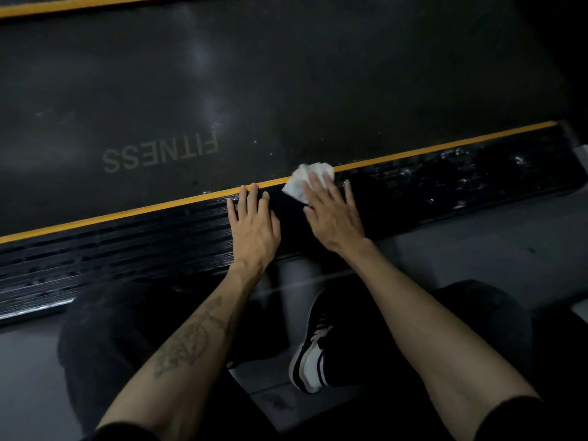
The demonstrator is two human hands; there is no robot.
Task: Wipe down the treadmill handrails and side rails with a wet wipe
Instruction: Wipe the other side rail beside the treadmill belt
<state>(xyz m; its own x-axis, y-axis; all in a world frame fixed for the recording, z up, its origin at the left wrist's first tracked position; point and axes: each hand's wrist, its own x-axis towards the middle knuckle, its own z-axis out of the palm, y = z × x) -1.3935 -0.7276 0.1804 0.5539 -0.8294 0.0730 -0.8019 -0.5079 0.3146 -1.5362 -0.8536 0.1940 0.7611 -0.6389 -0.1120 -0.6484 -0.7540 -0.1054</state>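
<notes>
So the wet wipe (310,181) is a limp, damp scrap that'll bunch up and skid on the ribbed black side rail (133,249), so I'd say don't pinch it, just pin it flat like the right hand (334,214) does, fingers straight and spread on top, right at the rail's yellow-striped edge by the belt (254,74). The left hand (254,222) lies flat and empty on the rail just beside it, bracing.

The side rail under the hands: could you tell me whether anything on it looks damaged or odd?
Yes. Right of the wet wipe, the black side rail shows patchy pale marks, scuffs or wet glints, I cannot tell which. Left of the left hand, its ribs look even.
</notes>
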